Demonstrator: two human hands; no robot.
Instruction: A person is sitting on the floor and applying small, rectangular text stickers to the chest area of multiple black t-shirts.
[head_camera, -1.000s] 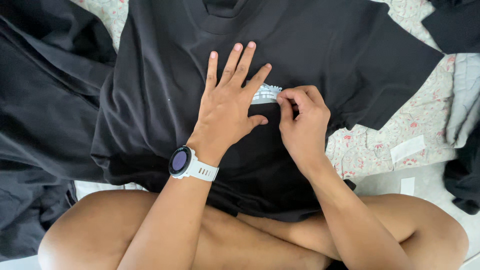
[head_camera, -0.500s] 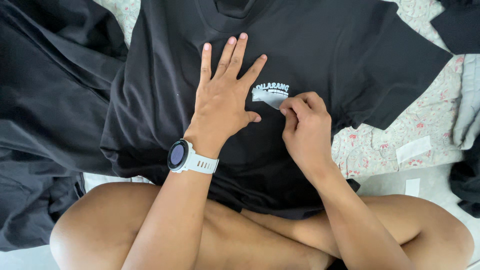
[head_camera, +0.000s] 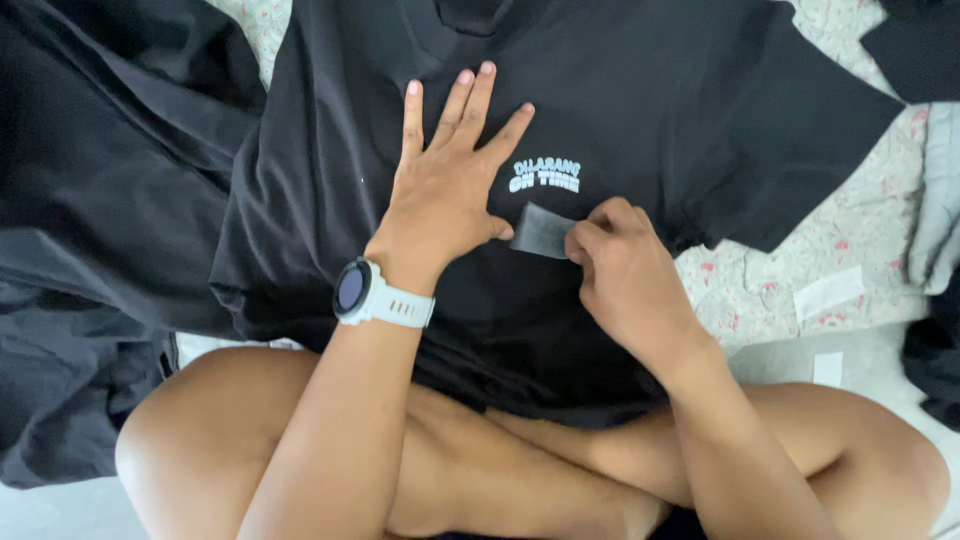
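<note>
I'm pressing my left hand (head_camera: 440, 195) flat, fingers spread, pinning the black shirt (head_camera: 620, 90) taut on my lap. At three o'clock, my right hand (head_camera: 625, 275) is pinching the film (head_camera: 543, 230) under the pale print (head_camera: 545, 176).

1. A T-shirt (head_camera: 620, 130) lies over the person's crossed legs (head_camera: 500, 470).
2. The left hand (head_camera: 445, 190) lies flat on it, left of the print (head_camera: 545, 175).
3. The right hand (head_camera: 625, 275) pinches a film strip (head_camera: 542, 232) below the print.
4. More clothes (head_camera: 100, 220) lie left.

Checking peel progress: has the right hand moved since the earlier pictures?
Yes. The right hand has drawn the film strip down off the pale print, toward the person's lap.
</note>
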